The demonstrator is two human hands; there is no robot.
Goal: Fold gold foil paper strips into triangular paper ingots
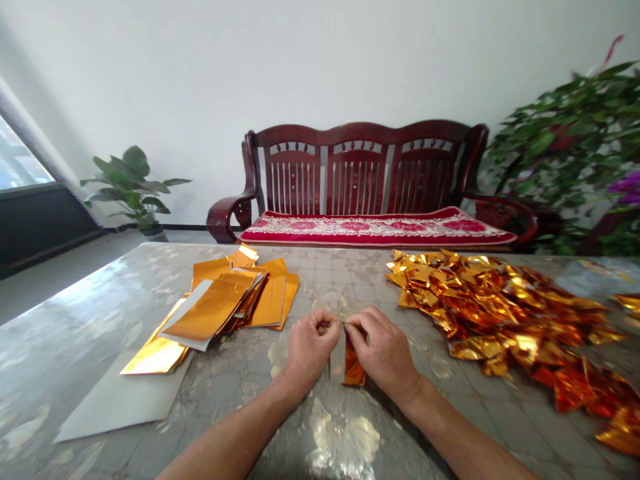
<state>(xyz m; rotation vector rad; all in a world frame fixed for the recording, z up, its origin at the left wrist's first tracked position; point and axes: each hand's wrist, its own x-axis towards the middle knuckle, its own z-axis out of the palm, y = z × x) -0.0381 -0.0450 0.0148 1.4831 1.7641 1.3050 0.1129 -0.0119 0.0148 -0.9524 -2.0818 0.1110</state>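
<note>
Both hands meet over the middle of the table, pinching the top end of a narrow folded sheet of gold foil paper point(354, 368). Its pale backing faces up on the left side and shiny orange-gold shows on the right. My left hand point(311, 340) is closed, with thumb and forefinger on the upper left of the sheet. On the upper right, my right hand point(383, 350) pinches it the same way, fingertips almost touching the left ones. The exact fold under the fingertips is hidden.
Loose stacks of flat gold foil paper point(210, 310) lie to the left, beside a pale sheet point(120, 400). A large heap of folded gold foil pieces point(500, 313) spreads over the right of the patterned table point(220, 427). Behind stand a wooden bench point(355, 180) and potted plants point(135, 187).
</note>
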